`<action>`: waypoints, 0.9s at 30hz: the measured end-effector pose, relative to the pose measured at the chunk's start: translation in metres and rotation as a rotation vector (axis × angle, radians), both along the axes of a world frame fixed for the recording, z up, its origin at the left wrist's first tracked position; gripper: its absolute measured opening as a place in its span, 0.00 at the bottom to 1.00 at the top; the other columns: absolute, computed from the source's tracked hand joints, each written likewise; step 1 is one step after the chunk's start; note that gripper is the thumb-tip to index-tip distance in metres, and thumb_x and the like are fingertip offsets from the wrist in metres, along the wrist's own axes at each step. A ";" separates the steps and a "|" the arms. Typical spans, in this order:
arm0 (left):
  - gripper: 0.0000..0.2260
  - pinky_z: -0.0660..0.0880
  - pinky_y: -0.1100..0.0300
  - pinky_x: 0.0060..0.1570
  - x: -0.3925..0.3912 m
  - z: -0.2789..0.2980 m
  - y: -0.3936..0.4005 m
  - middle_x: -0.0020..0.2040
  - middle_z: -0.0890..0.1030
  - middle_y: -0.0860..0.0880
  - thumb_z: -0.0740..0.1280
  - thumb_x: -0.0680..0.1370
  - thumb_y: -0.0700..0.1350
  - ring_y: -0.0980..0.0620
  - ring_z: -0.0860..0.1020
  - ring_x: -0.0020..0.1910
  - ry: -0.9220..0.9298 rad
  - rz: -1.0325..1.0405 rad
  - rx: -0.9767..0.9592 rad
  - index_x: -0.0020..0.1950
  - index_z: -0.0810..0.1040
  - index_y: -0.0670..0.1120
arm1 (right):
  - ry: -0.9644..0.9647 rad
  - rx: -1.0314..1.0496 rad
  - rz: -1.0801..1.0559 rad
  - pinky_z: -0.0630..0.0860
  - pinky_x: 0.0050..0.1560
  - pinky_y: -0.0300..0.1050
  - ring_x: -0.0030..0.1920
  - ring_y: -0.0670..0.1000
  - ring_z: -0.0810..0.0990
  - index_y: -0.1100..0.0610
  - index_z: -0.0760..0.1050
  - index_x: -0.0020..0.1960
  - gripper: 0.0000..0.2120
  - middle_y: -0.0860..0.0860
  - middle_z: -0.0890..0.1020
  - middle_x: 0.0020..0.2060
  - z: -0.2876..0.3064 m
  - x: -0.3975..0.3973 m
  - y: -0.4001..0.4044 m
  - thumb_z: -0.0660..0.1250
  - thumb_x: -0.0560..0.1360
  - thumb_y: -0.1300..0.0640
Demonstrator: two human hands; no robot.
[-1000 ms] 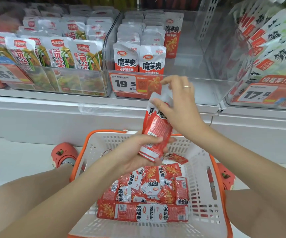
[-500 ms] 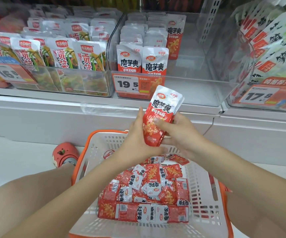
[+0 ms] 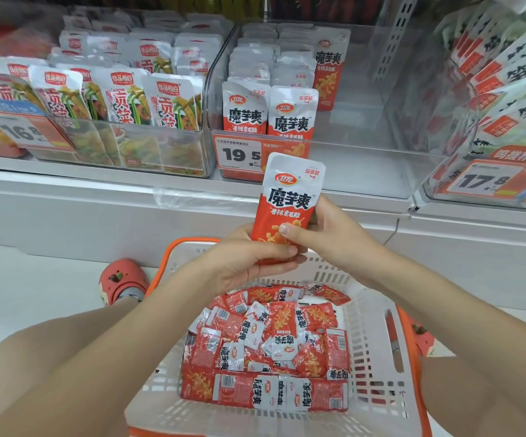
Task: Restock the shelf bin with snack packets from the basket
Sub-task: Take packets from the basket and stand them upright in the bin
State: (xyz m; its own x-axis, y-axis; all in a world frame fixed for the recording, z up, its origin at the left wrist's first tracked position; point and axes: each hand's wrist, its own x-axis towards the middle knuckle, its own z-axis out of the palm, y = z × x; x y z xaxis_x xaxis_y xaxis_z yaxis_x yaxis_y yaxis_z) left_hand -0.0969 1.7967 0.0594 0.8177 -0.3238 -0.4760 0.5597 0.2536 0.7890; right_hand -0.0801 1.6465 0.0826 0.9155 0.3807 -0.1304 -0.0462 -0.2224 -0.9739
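Head view: left hand (image 3: 249, 263) curls round bottom of an upright snack packet (image 3: 288, 206), right hand (image 3: 331, 234) pinches its lower right edge w/ thumb on the front. Packet is held above the basket (image 3: 378, 326), just in front of the shelf bin (image 3: 365, 171). Basket has a pile of same red/white packets. Bin holds rows of matching packets at left and back; price tag (image 3: 238, 154) reads 19.5. Neighbouring bin (image 3: 129, 146) w/ green-print packets sits left.
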 end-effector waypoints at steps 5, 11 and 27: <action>0.15 0.80 0.55 0.50 0.006 0.001 -0.004 0.54 0.82 0.42 0.70 0.73 0.33 0.45 0.82 0.52 -0.098 0.000 0.101 0.58 0.76 0.41 | -0.054 -0.062 -0.040 0.79 0.51 0.40 0.47 0.44 0.80 0.53 0.72 0.57 0.14 0.47 0.82 0.46 0.011 0.011 -0.006 0.68 0.75 0.66; 0.17 0.75 0.59 0.54 0.046 0.011 0.029 0.55 0.79 0.54 0.74 0.71 0.41 0.56 0.76 0.54 -0.770 0.093 0.983 0.58 0.77 0.49 | -0.195 0.086 -0.320 0.82 0.43 0.43 0.39 0.44 0.82 0.53 0.72 0.49 0.11 0.50 0.81 0.43 0.066 0.072 -0.054 0.65 0.76 0.69; 0.11 0.67 0.77 0.44 0.080 0.021 0.047 0.48 0.79 0.55 0.71 0.73 0.40 0.60 0.76 0.47 -0.910 0.001 1.160 0.50 0.73 0.49 | -0.246 -0.299 -0.419 0.75 0.62 0.53 0.53 0.53 0.80 0.63 0.76 0.61 0.16 0.55 0.80 0.55 0.030 0.286 -0.035 0.70 0.73 0.67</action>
